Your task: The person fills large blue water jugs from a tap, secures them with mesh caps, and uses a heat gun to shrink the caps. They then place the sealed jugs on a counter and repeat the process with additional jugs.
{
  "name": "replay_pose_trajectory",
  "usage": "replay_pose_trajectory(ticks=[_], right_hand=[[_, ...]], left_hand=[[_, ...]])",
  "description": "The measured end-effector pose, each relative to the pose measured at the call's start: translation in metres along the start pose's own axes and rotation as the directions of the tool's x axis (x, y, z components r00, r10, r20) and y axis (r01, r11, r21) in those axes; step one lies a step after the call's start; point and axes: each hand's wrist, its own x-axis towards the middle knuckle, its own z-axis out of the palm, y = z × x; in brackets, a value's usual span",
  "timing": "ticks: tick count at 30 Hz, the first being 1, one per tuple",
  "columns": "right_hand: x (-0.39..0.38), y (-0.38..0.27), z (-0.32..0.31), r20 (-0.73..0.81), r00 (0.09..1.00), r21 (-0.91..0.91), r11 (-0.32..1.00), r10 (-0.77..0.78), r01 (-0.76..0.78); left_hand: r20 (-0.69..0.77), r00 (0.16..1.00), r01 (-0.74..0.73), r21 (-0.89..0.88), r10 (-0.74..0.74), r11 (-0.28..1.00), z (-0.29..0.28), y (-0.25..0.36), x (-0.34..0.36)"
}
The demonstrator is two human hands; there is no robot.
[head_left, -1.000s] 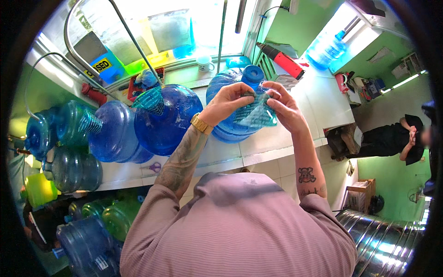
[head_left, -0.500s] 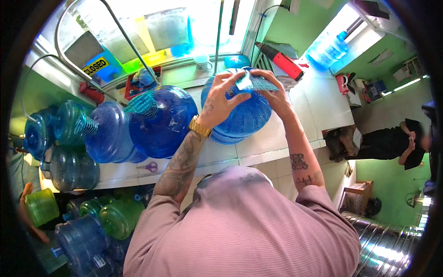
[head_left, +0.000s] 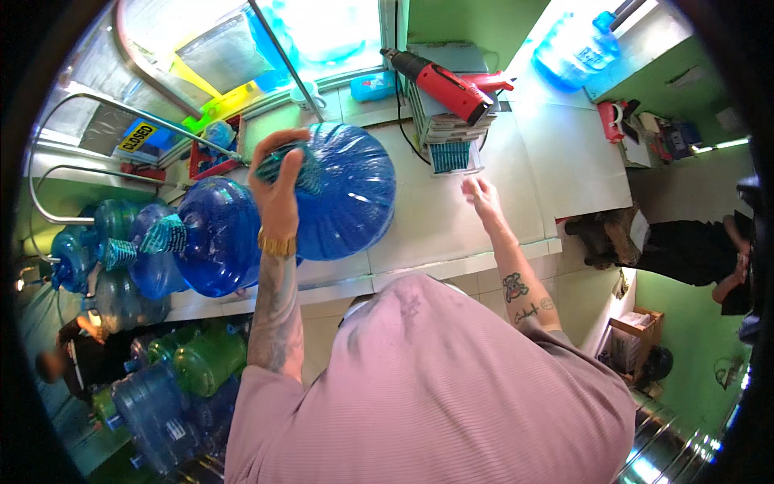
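Observation:
My left hand (head_left: pixel 278 181) is wrapped around the neck of a big round blue water jug (head_left: pixel 351 194) on the white tiled counter. A teal patterned plastic sleeve (head_left: pixel 310 173) sits at that neck, partly hidden by my fingers. Well apart from the jug, my right hand (head_left: pixel 481 196) hovers over the counter, fingers loosely bent with nothing seen in them. Closest to it is an open-ended box of teal patterned sleeves (head_left: pixel 451 156). To the left of the held jug stands another blue jug (head_left: pixel 218 242), a similar sleeve (head_left: pixel 165 235) on its neck.
A red heat gun (head_left: pixel 443 87) lies on the stack above the sleeve box. Behind are a white mug (head_left: pixel 306 97) and a red basket (head_left: pixel 211 165). Metal pipes (head_left: pixel 153 97) arch over the left. More jugs (head_left: pixel 157 403) sit below the counter. Other people are at both sides.
The held jug has moved left toward the other jugs, with my left hand on its neck. My right hand has let go of it and drawn away, near the sleeve box. My view has shifted.

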Motion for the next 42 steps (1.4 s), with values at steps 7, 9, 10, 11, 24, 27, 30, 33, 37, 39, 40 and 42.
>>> replay_pose_trajectory(ticks=[7, 9, 10, 11, 24, 27, 30, 33, 37, 39, 40, 42], right_hand=[[0.119, 0.052, 0.024, 0.241, 0.970, 0.248, 0.963, 0.042, -0.104], [0.120, 0.013, 0.007, 0.387, 0.921, 0.064, 0.998, -0.035, 0.011], [0.115, -0.012, -0.015, 0.482, 0.872, 0.025, 0.996, -0.091, 0.091], [0.108, -0.039, -0.042, 0.592, 0.788, 0.023, 0.981, -0.168, 0.192], [0.133, -0.231, -0.030, 0.666, 0.582, -0.580, 0.167, -0.467, 0.797], [0.080, -0.219, -0.018, 0.673, 0.586, -0.419, 0.420, -0.451, 0.805], [-0.007, -0.183, -0.017, 0.626, 0.588, 0.044, 0.776, -0.512, 0.629], [-0.088, -0.163, -0.017, 0.564, 0.670, 0.459, 0.858, -0.483, 0.232], [-0.163, -0.193, -0.028, 0.450, 0.727, 0.417, 0.842, -0.519, 0.343], [-0.197, -0.208, -0.025, 0.405, 0.746, 0.415, 0.833, -0.529, 0.365], [-0.212, -0.213, -0.021, 0.383, 0.767, 0.396, 0.842, -0.515, 0.367], [-0.237, -0.220, -0.011, 0.340, 0.806, 0.364, 0.858, -0.484, 0.362]], left_hand=[[-0.178, 0.984, 0.004, -0.002, -0.004, 1.000, 0.009, -0.006, -0.023], [-0.133, 0.991, 0.001, -0.008, -0.002, 1.000, 0.010, -0.005, -0.020], [-0.131, 0.991, -0.008, -0.012, 0.006, 1.000, 0.011, -0.005, -0.018], [-0.110, 0.993, -0.046, -0.021, 0.044, 0.999, 0.012, -0.005, -0.017], [-0.046, 0.988, 0.146, -0.068, -0.149, 0.987, 0.004, 0.007, -0.019], [-0.034, 0.993, 0.114, -0.058, -0.117, 0.992, 0.005, 0.007, -0.019], [-0.031, 0.991, 0.129, -0.080, -0.132, 0.988, 0.003, 0.005, -0.017], [-0.016, 0.991, 0.132, -0.059, -0.134, 0.989, -0.003, 0.002, -0.016], [0.146, 0.986, 0.097, -0.090, -0.083, 0.991, -0.011, 0.001, -0.013], [0.182, 0.979, 0.095, -0.027, -0.088, 0.995, -0.014, 0.001, -0.012], [0.206, 0.974, 0.096, -0.001, -0.094, 0.995, -0.016, 0.001, -0.012], [0.235, 0.967, 0.099, 0.010, -0.098, 0.995, -0.019, 0.001, -0.010]])
